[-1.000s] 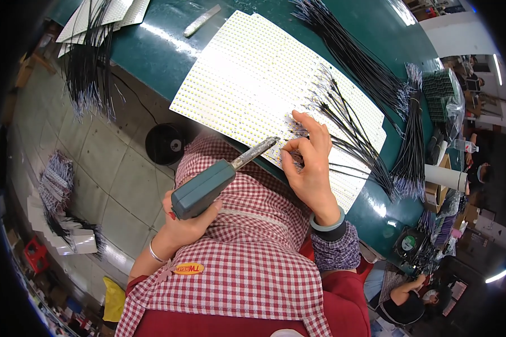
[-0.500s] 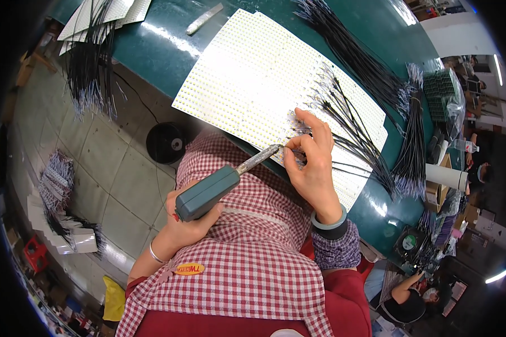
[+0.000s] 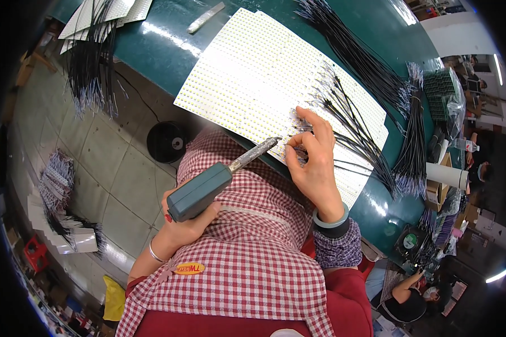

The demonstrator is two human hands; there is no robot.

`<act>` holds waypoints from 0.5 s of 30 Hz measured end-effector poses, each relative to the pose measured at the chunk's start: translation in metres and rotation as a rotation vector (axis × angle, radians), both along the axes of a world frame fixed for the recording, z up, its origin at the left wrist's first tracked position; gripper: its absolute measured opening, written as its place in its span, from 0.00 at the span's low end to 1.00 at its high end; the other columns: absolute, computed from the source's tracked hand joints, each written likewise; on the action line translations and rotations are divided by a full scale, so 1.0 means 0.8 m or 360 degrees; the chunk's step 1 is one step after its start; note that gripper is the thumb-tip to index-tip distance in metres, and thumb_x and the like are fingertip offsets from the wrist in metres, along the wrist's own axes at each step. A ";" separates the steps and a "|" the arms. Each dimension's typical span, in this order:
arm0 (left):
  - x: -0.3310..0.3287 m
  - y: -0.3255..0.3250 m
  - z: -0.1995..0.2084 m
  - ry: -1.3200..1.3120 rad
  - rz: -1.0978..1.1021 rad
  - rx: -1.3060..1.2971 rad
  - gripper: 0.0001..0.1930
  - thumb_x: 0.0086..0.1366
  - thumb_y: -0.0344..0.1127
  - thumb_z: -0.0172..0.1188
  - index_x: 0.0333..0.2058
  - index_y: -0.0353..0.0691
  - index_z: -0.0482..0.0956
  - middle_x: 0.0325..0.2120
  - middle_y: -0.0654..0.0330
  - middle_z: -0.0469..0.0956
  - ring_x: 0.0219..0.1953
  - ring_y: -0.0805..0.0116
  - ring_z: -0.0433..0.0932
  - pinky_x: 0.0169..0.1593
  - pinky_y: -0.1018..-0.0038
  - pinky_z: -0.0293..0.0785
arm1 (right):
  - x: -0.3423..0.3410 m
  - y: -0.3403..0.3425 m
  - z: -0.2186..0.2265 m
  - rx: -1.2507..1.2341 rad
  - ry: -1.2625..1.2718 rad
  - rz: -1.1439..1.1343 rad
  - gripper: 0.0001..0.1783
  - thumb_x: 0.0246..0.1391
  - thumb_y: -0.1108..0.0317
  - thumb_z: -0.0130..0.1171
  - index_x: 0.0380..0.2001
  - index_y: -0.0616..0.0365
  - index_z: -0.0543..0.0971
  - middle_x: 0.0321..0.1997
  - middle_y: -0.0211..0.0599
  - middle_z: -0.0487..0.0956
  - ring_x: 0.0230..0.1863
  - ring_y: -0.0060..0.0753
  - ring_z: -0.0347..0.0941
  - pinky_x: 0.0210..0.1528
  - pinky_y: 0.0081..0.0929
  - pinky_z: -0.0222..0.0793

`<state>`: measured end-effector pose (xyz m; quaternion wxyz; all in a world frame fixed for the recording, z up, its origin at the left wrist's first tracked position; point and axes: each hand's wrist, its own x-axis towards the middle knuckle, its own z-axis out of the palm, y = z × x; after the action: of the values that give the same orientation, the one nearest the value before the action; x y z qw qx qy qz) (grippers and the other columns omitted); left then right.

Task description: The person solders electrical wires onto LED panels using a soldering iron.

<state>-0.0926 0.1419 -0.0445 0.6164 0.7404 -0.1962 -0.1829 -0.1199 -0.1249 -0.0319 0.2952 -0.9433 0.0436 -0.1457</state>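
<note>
Green table (image 3: 163, 62), 1 soldering iron (image 3: 201, 191), 2 hands (image 3: 190, 230) (image 3: 319, 168)

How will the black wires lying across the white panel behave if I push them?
The black wires are likely floppy: similar hanging wires droop off the table at left. They would probably shift unevenly, since they fan out over the white panel. They may also snag, as several overlap.
</note>
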 end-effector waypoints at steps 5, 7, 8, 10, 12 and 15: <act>-0.002 0.002 -0.001 0.0002 0.0051 0.0030 0.09 0.50 0.26 0.66 0.32 0.32 0.80 0.21 0.59 0.79 0.21 0.71 0.78 0.27 0.78 0.72 | -0.002 -0.008 0.009 0.0050 0.0085 0.0037 0.07 0.42 0.78 0.61 0.27 0.61 0.75 0.59 0.45 0.69 0.60 0.48 0.63 0.61 0.39 0.57; -0.003 0.002 -0.004 -0.0032 0.0078 0.0017 0.09 0.50 0.26 0.66 0.32 0.33 0.80 0.21 0.59 0.80 0.21 0.71 0.78 0.27 0.78 0.73 | -0.006 -0.019 0.016 0.0221 0.0111 0.0059 0.07 0.43 0.78 0.61 0.28 0.60 0.76 0.60 0.45 0.69 0.61 0.48 0.62 0.62 0.39 0.56; -0.003 0.002 -0.006 -0.0059 0.0104 -0.0001 0.09 0.50 0.26 0.66 0.32 0.33 0.81 0.21 0.59 0.80 0.21 0.71 0.78 0.27 0.78 0.73 | -0.007 -0.024 0.020 0.0387 0.0145 0.0080 0.07 0.43 0.78 0.61 0.29 0.59 0.77 0.61 0.44 0.69 0.63 0.48 0.62 0.63 0.38 0.55; -0.004 0.003 -0.006 0.0000 0.0146 -0.0023 0.09 0.50 0.27 0.66 0.32 0.33 0.81 0.22 0.58 0.80 0.21 0.70 0.78 0.27 0.78 0.73 | -0.008 -0.025 0.030 0.0350 0.0168 0.0103 0.08 0.43 0.78 0.62 0.30 0.58 0.78 0.61 0.44 0.69 0.64 0.48 0.61 0.63 0.39 0.55; -0.006 0.002 -0.005 0.0050 0.0186 -0.0039 0.09 0.50 0.27 0.67 0.32 0.33 0.81 0.22 0.58 0.81 0.21 0.70 0.78 0.27 0.78 0.73 | -0.011 -0.026 0.032 0.0135 0.0170 0.0287 0.09 0.41 0.78 0.64 0.29 0.58 0.78 0.62 0.44 0.68 0.64 0.49 0.60 0.64 0.41 0.55; -0.006 0.003 -0.005 0.0050 0.0185 -0.0005 0.09 0.51 0.28 0.67 0.32 0.33 0.81 0.23 0.58 0.81 0.22 0.70 0.79 0.28 0.78 0.73 | -0.013 -0.018 0.031 0.0008 0.0198 0.0257 0.10 0.40 0.78 0.65 0.28 0.58 0.76 0.62 0.44 0.68 0.64 0.50 0.59 0.64 0.42 0.54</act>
<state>-0.0974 0.1443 -0.0483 0.6302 0.7466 -0.1432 -0.1581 -0.1307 -0.1395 -0.0068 0.3051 -0.9502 -0.0139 -0.0626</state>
